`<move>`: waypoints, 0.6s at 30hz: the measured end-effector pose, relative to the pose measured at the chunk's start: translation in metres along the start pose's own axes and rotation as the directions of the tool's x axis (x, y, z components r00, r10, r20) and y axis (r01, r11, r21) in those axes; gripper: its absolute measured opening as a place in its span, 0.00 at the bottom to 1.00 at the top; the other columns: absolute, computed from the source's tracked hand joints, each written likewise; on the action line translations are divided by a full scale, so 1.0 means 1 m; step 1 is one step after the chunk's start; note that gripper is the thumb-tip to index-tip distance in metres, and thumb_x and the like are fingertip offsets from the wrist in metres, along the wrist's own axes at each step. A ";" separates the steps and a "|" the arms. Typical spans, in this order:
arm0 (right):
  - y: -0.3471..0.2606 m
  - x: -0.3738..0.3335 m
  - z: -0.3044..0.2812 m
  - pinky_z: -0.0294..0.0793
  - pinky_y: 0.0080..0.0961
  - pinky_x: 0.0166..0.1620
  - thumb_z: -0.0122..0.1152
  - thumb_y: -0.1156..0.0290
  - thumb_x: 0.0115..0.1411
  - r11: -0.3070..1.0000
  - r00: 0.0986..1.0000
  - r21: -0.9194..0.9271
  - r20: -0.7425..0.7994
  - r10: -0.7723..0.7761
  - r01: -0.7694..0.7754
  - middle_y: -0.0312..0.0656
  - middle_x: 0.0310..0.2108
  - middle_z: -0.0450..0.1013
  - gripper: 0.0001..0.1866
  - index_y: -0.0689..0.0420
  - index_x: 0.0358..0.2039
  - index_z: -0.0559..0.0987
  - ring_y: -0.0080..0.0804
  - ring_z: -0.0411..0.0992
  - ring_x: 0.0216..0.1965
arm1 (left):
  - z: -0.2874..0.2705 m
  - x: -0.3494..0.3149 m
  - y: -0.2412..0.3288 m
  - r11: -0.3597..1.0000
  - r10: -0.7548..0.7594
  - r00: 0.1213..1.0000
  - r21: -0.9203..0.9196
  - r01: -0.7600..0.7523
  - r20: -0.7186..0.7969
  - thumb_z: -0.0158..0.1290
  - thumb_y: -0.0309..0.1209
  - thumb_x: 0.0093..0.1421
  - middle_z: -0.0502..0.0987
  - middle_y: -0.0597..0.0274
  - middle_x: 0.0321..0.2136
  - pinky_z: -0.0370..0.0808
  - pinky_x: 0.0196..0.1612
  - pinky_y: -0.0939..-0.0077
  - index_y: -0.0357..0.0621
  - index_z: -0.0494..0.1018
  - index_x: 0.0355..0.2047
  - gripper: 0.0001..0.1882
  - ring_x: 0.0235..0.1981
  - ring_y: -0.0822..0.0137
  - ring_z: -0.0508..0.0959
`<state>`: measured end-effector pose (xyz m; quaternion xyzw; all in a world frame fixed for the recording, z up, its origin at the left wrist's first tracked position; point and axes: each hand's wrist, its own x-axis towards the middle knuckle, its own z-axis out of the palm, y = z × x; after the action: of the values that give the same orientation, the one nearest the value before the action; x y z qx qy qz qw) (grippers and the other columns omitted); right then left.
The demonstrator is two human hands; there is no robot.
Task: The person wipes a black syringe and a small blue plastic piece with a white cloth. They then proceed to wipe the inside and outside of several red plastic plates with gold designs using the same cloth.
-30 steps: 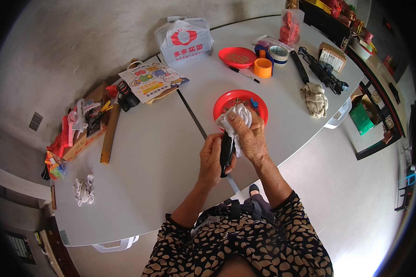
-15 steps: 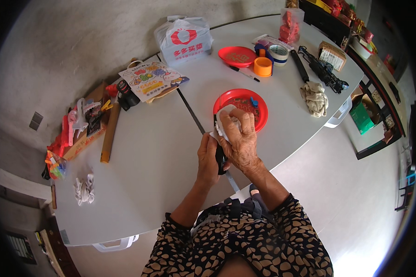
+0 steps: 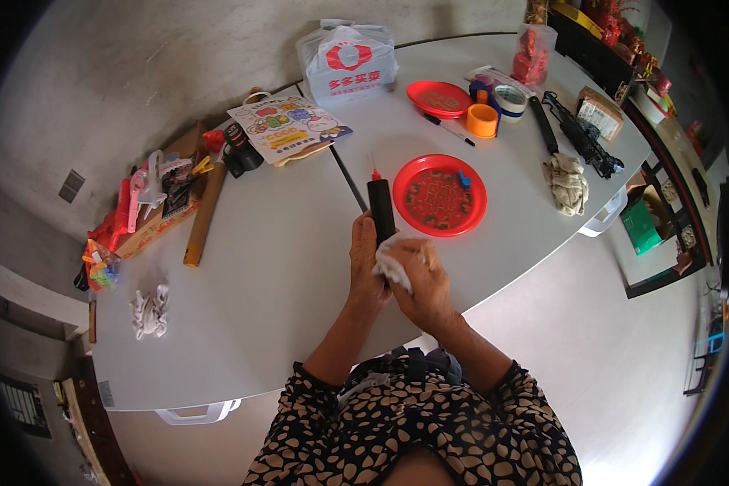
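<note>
A black cylinder (image 3: 381, 206), with a red tip and a thin spike at its far end, points away from me over the table. My left hand (image 3: 366, 259) is wrapped round its lower part. On its right side, my right hand (image 3: 426, 283) presses a crumpled white cloth (image 3: 393, 257) against it, fingers bunched over the cloth. The cylinder's near end is hidden by my hands. Just beyond them lies a red plate (image 3: 441, 196) with a printed pattern, and a small blue piece (image 3: 464, 180) rests on it.
At the back stand a white plastic bag (image 3: 351, 69), a second red plate (image 3: 438, 99) and tape rolls (image 3: 483, 120). A rag (image 3: 567, 185) and black cables (image 3: 585, 139) lie right. Left are a cardboard box (image 3: 158, 215), a brown tube (image 3: 205, 215) and a white cloth (image 3: 149, 312).
My right hand and the white cloth have slid down the cylinder toward me, uncovering its black upper part and red tip. The view has shifted slightly.
</note>
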<state>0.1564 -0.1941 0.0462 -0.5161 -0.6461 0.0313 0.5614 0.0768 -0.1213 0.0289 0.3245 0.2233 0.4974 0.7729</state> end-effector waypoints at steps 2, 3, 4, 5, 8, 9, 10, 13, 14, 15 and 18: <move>0.004 0.011 0.000 0.72 0.40 0.40 0.59 0.81 0.46 0.995 0.993 -0.014 -0.077 0.095 -0.096 0.51 0.40 0.66 0.20 0.58 0.43 0.74 0.52 0.69 0.41 | 0.000 0.001 -0.005 0.999 0.000 0.999 0.047 -0.002 0.048 0.34 0.47 0.69 0.72 0.65 0.28 0.74 0.24 0.83 0.47 0.63 0.45 0.19 0.24 0.76 0.74; 0.009 0.020 -0.001 0.72 0.40 0.39 0.59 0.81 0.47 0.997 0.990 -0.036 -0.119 0.069 -0.073 0.52 0.40 0.66 0.19 0.59 0.43 0.73 0.52 0.69 0.40 | 0.002 -0.001 -0.006 0.997 -0.014 0.999 0.072 0.010 0.052 0.34 0.47 0.69 0.72 0.65 0.27 0.74 0.22 0.83 0.47 0.64 0.44 0.18 0.23 0.76 0.74; 0.015 0.029 -0.003 0.72 0.40 0.39 0.59 0.80 0.48 0.997 0.986 -0.058 -0.162 0.044 -0.055 0.52 0.40 0.66 0.19 0.60 0.43 0.72 0.53 0.69 0.40 | 0.003 -0.002 -0.007 0.995 -0.030 0.998 0.099 0.025 0.055 0.34 0.47 0.69 0.72 0.64 0.26 0.73 0.20 0.82 0.48 0.64 0.43 0.17 0.22 0.76 0.74; 0.018 0.037 -0.004 0.72 0.40 0.39 0.57 0.79 0.50 0.996 0.979 -0.037 -0.187 0.077 -0.085 0.53 0.40 0.66 0.17 0.61 0.42 0.72 0.53 0.69 0.38 | 0.001 -0.002 -0.002 0.990 -0.114 0.987 0.098 0.104 0.109 0.35 0.45 0.69 0.71 0.64 0.22 0.69 0.14 0.81 0.49 0.64 0.41 0.16 0.17 0.76 0.71; 0.030 0.056 -0.007 0.71 0.39 0.36 0.55 0.78 0.50 0.989 0.946 0.014 -0.289 0.145 -0.148 0.54 0.37 0.66 0.13 0.62 0.39 0.71 0.53 0.69 0.36 | 0.012 -0.008 0.002 0.983 -0.168 0.984 0.090 0.163 0.059 0.35 0.45 0.69 0.69 0.65 0.19 0.64 0.10 0.81 0.48 0.63 0.39 0.16 0.14 0.75 0.69; 0.034 0.059 -0.007 0.71 0.36 0.33 0.54 0.77 0.54 0.944 0.902 0.170 -0.285 0.323 -0.284 0.51 0.33 0.69 0.10 0.62 0.38 0.71 0.45 0.71 0.33 | 0.012 -0.008 0.000 0.986 -0.151 0.985 0.089 0.143 0.082 0.36 0.48 0.68 0.69 0.66 0.20 0.64 0.10 0.83 0.49 0.64 0.41 0.17 0.14 0.74 0.69; 0.033 0.061 -0.009 0.71 0.34 0.32 0.53 0.76 0.56 0.905 0.889 0.259 -0.225 0.398 -0.339 0.50 0.32 0.69 0.09 0.62 0.38 0.71 0.42 0.71 0.32 | 0.014 -0.009 0.002 0.987 -0.151 0.986 0.059 0.147 0.072 0.37 0.47 0.68 0.69 0.66 0.21 0.64 0.11 0.84 0.49 0.64 0.43 0.17 0.15 0.75 0.69; 0.028 0.057 -0.006 0.71 0.28 0.29 0.49 0.72 0.63 0.846 0.880 0.392 -0.155 0.449 -0.362 0.42 0.26 0.72 0.08 0.61 0.40 0.71 0.29 0.71 0.26 | 0.018 -0.012 0.007 0.991 -0.134 0.989 0.036 0.132 0.055 0.38 0.46 0.68 0.69 0.67 0.25 0.64 0.12 0.85 0.49 0.64 0.46 0.17 0.17 0.77 0.70; 0.029 0.049 -0.003 0.72 0.31 0.36 0.51 0.70 0.62 0.819 0.880 0.395 -0.054 0.472 -0.415 0.48 0.33 0.71 0.11 0.61 0.43 0.70 0.37 0.72 0.32 | 0.013 -0.009 0.007 0.991 -0.114 0.992 0.070 0.110 0.058 0.38 0.47 0.68 0.70 0.68 0.26 0.64 0.12 0.85 0.49 0.64 0.46 0.17 0.18 0.77 0.70; 0.029 0.042 0.001 0.70 0.35 0.41 0.51 0.69 0.61 0.885 0.918 0.299 -0.060 0.392 -0.358 0.51 0.37 0.68 0.13 0.61 0.44 0.70 0.41 0.70 0.37 | 0.006 -0.006 0.006 0.991 -0.095 0.994 0.105 0.088 0.062 0.39 0.47 0.67 0.70 0.68 0.27 0.64 0.12 0.85 0.49 0.64 0.46 0.17 0.19 0.78 0.70; 0.021 0.028 0.008 0.61 0.44 0.52 0.54 0.66 0.58 0.979 0.977 0.063 0.094 0.190 -0.196 0.58 0.47 0.60 0.24 0.65 0.52 0.65 0.55 0.59 0.49 | 0.006 0.002 0.004 0.999 0.047 0.993 0.010 -0.046 -0.113 0.40 0.46 0.67 0.71 0.71 0.28 0.73 0.25 0.82 0.49 0.66 0.42 0.16 0.26 0.80 0.73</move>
<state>0.1685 -0.1607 0.0498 -0.5542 -0.6153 0.1314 0.5450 0.0792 -0.1196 0.0357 0.3038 0.2610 0.5320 0.7460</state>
